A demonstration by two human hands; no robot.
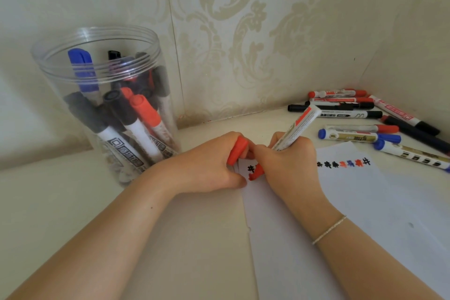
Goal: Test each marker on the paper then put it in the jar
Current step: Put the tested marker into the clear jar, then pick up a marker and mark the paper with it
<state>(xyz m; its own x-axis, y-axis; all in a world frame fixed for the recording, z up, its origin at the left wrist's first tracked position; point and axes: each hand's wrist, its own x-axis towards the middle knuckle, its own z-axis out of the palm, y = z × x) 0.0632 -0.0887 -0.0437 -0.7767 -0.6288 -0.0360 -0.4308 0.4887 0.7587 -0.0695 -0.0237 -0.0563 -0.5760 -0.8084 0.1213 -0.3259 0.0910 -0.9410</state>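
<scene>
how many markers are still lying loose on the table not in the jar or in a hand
About 9, all in the pile at the far right corner: four stacked by the wall, two long ones angled along the right edge, and three nearer the paper. Some may be hidden underneath.

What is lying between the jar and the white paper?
In the head view, the left hand, gripping a red cap, lies between the jar and the paper.

Cream table (60,202): jar (107,95), paper (365,214), markers (360,114).
</scene>
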